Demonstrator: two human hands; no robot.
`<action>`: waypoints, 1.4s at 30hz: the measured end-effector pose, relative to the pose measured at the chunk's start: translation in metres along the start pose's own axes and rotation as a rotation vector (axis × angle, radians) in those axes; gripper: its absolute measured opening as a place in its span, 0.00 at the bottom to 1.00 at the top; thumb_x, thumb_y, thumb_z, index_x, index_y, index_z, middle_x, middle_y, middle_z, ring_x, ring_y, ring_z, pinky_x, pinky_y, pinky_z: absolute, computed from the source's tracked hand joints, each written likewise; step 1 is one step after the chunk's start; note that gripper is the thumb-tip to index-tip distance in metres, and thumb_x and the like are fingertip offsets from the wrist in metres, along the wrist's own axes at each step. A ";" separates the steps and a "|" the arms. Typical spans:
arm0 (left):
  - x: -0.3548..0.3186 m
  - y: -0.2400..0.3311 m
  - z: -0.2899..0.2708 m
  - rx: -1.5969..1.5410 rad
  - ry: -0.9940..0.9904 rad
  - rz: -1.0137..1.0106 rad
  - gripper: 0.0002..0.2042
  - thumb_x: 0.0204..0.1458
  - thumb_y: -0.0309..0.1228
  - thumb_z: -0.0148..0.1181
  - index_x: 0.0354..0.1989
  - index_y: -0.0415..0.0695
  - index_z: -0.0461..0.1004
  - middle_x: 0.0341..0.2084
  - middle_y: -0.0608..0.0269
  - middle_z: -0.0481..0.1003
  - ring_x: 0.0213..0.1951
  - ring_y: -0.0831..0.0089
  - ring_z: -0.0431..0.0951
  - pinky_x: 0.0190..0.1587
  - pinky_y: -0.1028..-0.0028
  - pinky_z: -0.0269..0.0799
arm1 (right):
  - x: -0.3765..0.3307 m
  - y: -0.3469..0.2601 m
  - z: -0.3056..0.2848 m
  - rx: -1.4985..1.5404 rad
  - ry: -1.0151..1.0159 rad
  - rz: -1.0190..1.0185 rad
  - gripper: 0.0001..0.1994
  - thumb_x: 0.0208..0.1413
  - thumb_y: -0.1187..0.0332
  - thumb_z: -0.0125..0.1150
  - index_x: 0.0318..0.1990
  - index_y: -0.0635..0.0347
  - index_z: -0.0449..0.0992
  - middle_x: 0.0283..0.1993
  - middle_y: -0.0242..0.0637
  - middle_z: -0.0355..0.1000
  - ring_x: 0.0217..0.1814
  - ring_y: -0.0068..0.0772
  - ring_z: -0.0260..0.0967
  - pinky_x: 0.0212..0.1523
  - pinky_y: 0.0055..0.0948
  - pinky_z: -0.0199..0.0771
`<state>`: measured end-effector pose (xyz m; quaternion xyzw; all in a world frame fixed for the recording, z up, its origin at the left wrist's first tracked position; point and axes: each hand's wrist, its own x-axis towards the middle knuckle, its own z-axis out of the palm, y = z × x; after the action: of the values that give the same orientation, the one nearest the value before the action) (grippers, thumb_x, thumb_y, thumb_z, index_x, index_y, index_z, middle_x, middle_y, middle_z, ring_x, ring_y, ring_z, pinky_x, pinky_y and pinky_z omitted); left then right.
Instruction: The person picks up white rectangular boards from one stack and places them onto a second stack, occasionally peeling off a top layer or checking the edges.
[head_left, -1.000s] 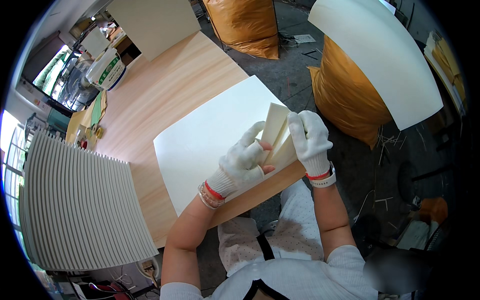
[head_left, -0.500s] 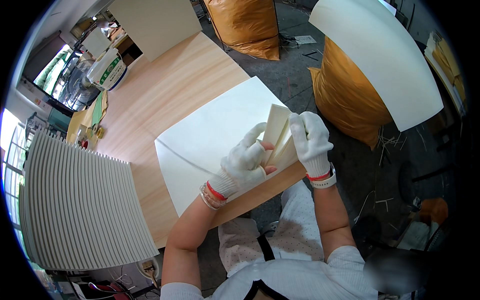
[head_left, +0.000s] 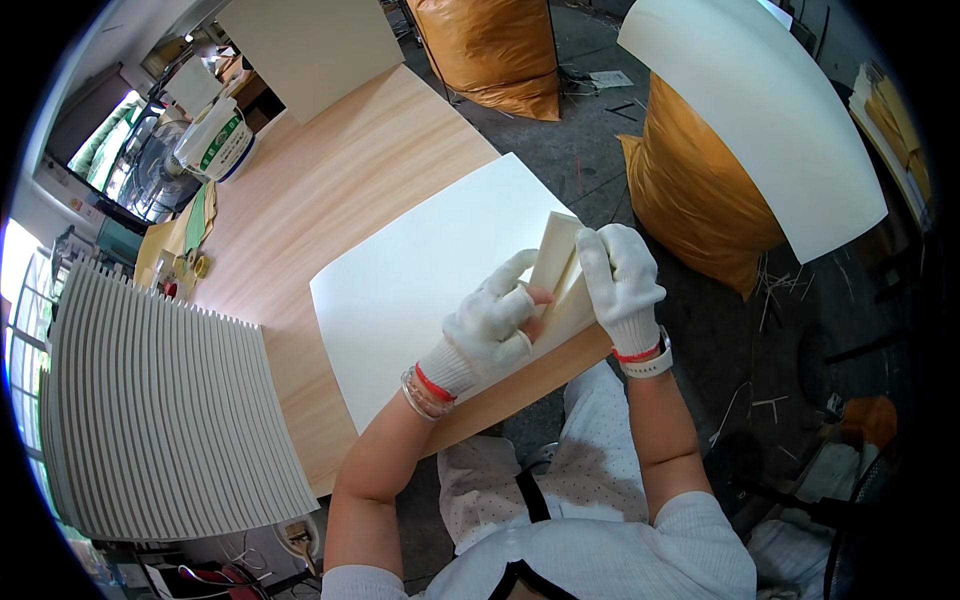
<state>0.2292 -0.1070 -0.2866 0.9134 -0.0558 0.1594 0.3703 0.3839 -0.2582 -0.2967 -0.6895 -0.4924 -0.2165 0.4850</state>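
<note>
A white sheet of board lies on the wooden table. Over its right edge, a long cream strip, seemingly folded lengthwise or doubled, is tilted up between my hands. My left hand, in a white glove with bare fingertips showing, grips the strip's near end between thumb and fingers. At the strip's far right corner, my gloved right hand is closed, its fingers bent against the edge. What lies under those right fingers is partly hidden.
A tall stack of white boards stands at the left of the wooden table. A white tub and a tape roll sit farther back. Orange sacks stand on the floor beyond, one under a curved white sheet.
My left fingers have shifted slightly along the strip, and its far end has tipped a little to the right. The right hand stays almost in place.
</note>
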 end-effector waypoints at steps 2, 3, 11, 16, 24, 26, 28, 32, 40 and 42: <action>0.000 0.001 0.007 0.002 0.107 -0.005 0.19 0.43 0.17 0.63 0.47 0.41 0.74 0.65 0.40 0.62 0.45 0.52 0.81 0.44 0.64 0.78 | -0.001 0.001 0.001 -0.040 0.009 -0.019 0.03 0.60 0.73 0.58 0.38 0.61 0.75 0.27 0.38 0.63 0.30 0.44 0.63 0.31 0.41 0.63; -0.001 0.002 0.009 0.002 0.160 -0.007 0.19 0.42 0.19 0.64 0.46 0.42 0.74 0.64 0.40 0.64 0.44 0.50 0.81 0.42 0.63 0.79 | -0.001 0.003 0.001 -0.081 0.020 -0.063 0.03 0.60 0.72 0.58 0.37 0.61 0.75 0.28 0.38 0.63 0.29 0.44 0.63 0.32 0.41 0.63; 0.000 0.005 0.002 0.139 0.050 0.044 0.21 0.45 0.14 0.61 0.50 0.40 0.74 0.67 0.41 0.60 0.49 0.57 0.78 0.49 0.67 0.75 | 0.000 -0.001 -0.002 0.113 0.009 0.051 0.06 0.60 0.71 0.59 0.32 0.63 0.73 0.26 0.39 0.61 0.29 0.44 0.62 0.31 0.41 0.62; 0.001 0.000 0.004 0.030 0.036 0.001 0.19 0.43 0.15 0.66 0.46 0.41 0.74 0.66 0.41 0.60 0.50 0.55 0.78 0.49 0.66 0.75 | -0.001 -0.002 0.001 0.089 0.026 0.132 0.05 0.61 0.71 0.58 0.34 0.62 0.74 0.26 0.39 0.62 0.29 0.43 0.63 0.31 0.40 0.62; 0.000 -0.005 0.011 -0.056 0.148 -0.041 0.18 0.41 0.21 0.71 0.42 0.41 0.74 0.67 0.36 0.59 0.44 0.53 0.82 0.42 0.65 0.80 | -0.002 0.000 0.000 0.092 0.038 0.120 0.04 0.61 0.72 0.57 0.34 0.62 0.74 0.26 0.39 0.62 0.29 0.45 0.63 0.31 0.41 0.63; 0.000 0.003 0.006 -0.066 0.097 -0.069 0.19 0.42 0.16 0.66 0.45 0.41 0.74 0.68 0.39 0.58 0.47 0.56 0.80 0.47 0.65 0.76 | -0.003 0.000 -0.001 0.157 0.031 0.202 0.03 0.60 0.73 0.57 0.36 0.62 0.75 0.27 0.39 0.62 0.29 0.45 0.63 0.31 0.41 0.63; 0.000 0.005 0.004 0.000 0.078 -0.022 0.20 0.44 0.12 0.62 0.48 0.41 0.74 0.68 0.41 0.58 0.48 0.56 0.79 0.50 0.66 0.75 | -0.002 -0.002 -0.003 0.170 0.034 0.154 0.03 0.60 0.73 0.58 0.36 0.62 0.75 0.27 0.39 0.62 0.30 0.45 0.63 0.31 0.41 0.62; 0.004 -0.003 0.005 0.124 0.091 0.131 0.21 0.41 0.14 0.63 0.47 0.42 0.75 0.65 0.42 0.63 0.47 0.52 0.80 0.46 0.64 0.78 | -0.001 -0.001 -0.002 0.071 0.011 0.087 0.03 0.60 0.73 0.58 0.35 0.62 0.74 0.26 0.39 0.62 0.29 0.45 0.64 0.31 0.41 0.63; 0.003 0.005 0.008 -0.088 0.096 -0.094 0.19 0.39 0.21 0.74 0.40 0.42 0.72 0.66 0.42 0.61 0.52 0.50 0.78 0.48 0.63 0.78 | -0.007 0.008 0.002 0.027 0.042 0.032 0.05 0.59 0.73 0.56 0.41 0.62 0.76 0.28 0.39 0.63 0.28 0.43 0.64 0.30 0.41 0.64; 0.003 0.003 0.006 -0.087 0.105 -0.063 0.19 0.40 0.20 0.73 0.40 0.42 0.72 0.66 0.42 0.60 0.52 0.51 0.78 0.48 0.63 0.78 | -0.007 0.008 0.001 0.016 0.041 0.004 0.06 0.60 0.73 0.56 0.41 0.62 0.77 0.28 0.39 0.63 0.28 0.43 0.64 0.30 0.41 0.64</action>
<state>0.2326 -0.1136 -0.2873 0.8881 -0.0146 0.1930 0.4170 0.3883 -0.2607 -0.3064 -0.6820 -0.4827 -0.2259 0.5009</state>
